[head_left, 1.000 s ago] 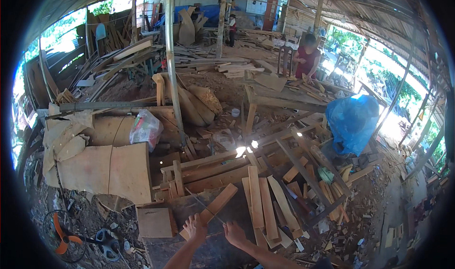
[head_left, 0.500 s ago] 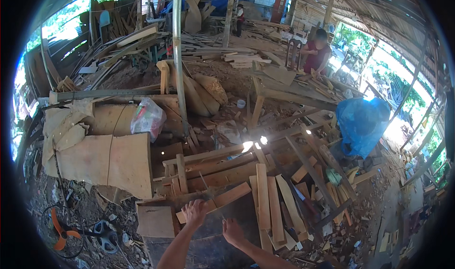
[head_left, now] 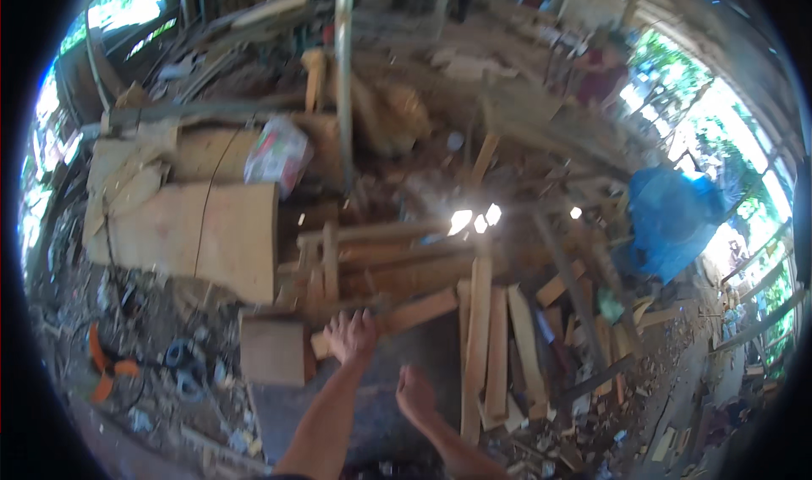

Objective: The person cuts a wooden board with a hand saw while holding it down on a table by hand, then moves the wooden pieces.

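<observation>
Left hand [head_left: 351, 336] is spread wide, fingers fanned, resting on the near end of a short wooden plank [head_left: 397, 318] that lies slanted, rising to my right. Whether the fingers actually grip it I cannot tell through the blur. My right hand [head_left: 416, 393] sits lower and to the right, curled narrow into a loose fist, holding nothing I can see, apart from the plank. Both hover over a dark grey tabletop [head_left: 397, 370]. Just left of the left hand stands a square wooden block [head_left: 272, 349]. Right of the plank, 3 long boards [head_left: 495, 345] lie side by side, running away from me.
</observation>
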A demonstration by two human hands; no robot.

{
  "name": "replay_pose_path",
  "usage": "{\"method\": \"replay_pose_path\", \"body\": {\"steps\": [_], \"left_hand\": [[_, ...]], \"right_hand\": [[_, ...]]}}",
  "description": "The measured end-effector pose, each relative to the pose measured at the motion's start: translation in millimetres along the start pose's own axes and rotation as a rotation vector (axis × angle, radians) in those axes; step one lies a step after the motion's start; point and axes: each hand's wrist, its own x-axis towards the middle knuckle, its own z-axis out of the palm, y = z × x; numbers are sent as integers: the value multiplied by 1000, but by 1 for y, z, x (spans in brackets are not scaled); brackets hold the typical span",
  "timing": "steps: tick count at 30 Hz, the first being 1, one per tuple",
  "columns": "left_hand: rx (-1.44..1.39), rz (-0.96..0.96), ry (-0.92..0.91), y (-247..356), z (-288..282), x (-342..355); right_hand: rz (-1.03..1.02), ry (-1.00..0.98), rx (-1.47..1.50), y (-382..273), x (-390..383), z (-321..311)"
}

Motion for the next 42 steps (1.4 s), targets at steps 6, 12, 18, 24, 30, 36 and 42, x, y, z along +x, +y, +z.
{"method": "replay_pose_path", "body": {"steps": [6,12,18,24,30,36,42], "left_hand": [[-63,107,30,-3,2,3],[-36,85,61,-15,12,-7],[-78,126,47,-7,5,-5],[-71,74,94,-15,2,3],[-71,110,73,2,5,-3],[-101,52,-37,-24,-3,-15],[-122,211,-127,-8,-18,-18]], "right_hand": [[-38,9,-79,-20,32,-7],[-75,-14,-129,-15,4,-9],[-71,-2,-129,-28,35,-8],[-75,19,-127,-32,52,14],[34,-33,-109,-27,53,-9],[-59,-16,-97,-37,30,7],[7,-40,-99,-16,31,3]]}}
